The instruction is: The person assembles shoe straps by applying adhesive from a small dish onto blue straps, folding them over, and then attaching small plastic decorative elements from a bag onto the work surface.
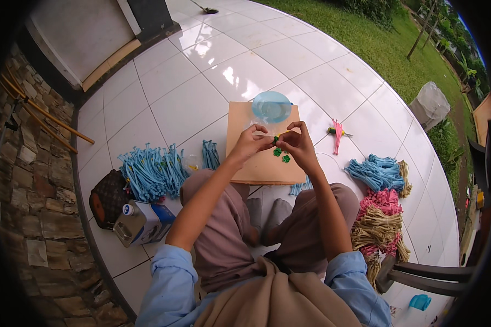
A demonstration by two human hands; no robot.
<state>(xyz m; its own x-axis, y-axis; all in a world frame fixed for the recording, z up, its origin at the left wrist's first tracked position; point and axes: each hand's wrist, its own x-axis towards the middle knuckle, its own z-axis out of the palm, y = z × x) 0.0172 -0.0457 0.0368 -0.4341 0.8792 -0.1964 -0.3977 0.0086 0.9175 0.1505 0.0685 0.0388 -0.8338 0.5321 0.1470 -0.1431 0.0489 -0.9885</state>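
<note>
Both hands meet above a brown board [251, 173] in front of me. Between the fingertips of my left hand [251, 143] and my right hand [299, 144] is a small dark green piece [276, 140], pinched from both sides; its exact kind is too small to make out. Just below it lie green flower-shaped pieces [286, 158] on the board. A bit of yellow shows behind the fingers. At the board's far end stands a translucent blue bowl [271, 107], with clear plastic beside it.
Light blue bundled strands [153, 171] and a metal can [142, 222] sit at left, near a dark bag [108, 199]. On the right are blue bundles [373, 173], pink and beige bundles [377, 226], and a pink bundle [337, 136] by a screwdriver-like tool. A dark chair leg [425, 278] stands lower right.
</note>
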